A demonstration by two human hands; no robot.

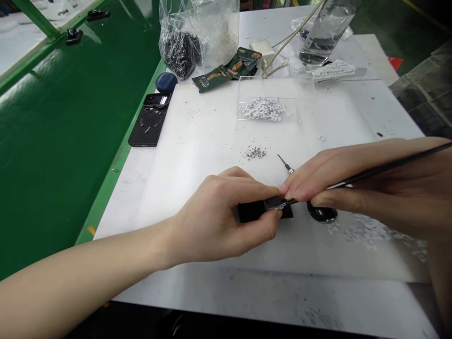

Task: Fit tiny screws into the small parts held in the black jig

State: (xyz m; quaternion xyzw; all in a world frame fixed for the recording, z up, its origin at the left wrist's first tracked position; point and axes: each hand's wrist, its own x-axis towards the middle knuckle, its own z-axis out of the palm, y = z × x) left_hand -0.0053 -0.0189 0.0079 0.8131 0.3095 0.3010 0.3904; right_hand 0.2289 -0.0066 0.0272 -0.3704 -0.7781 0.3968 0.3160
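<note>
Black rectangular component (249,212) was pinched between the thumb and fingers of the left hand (219,221), seemingly to steady it against the tweezers (388,172) held in the pressed-together fingers of the right hand (367,188). Its long axis lay across the view, its glossy end (274,203) pointing toward the right fingertips. Just below those fingers sat a dark rounded object (322,213); just beyond them lay a precision screwdriver (286,165), then a pile of dark granules (255,152), then a clear tray (268,89) of white bits
</note>
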